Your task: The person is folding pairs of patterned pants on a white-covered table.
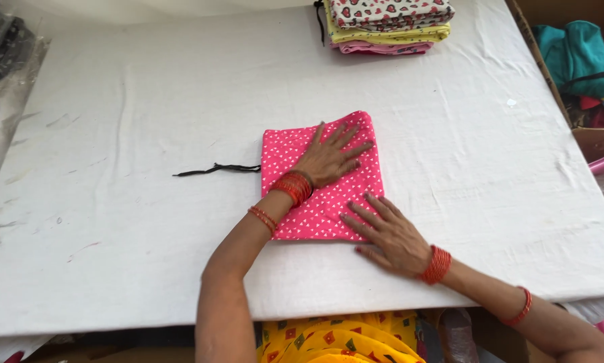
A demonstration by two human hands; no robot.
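A folded pink cloth with small white triangles lies in the middle of the white covered table. A black drawstring trails from its left edge. My left hand lies flat on the upper part of the cloth, fingers spread, red bangles at the wrist. My right hand rests flat on the cloth's lower right corner and the table beside it, fingers apart, red bangles on the wrist too.
A stack of folded clothes, heart-print on top, yellow and pink below, sits at the table's far edge. A cardboard box with teal and other garments stands at the right. Plastic-wrapped dark items lie at the far left.
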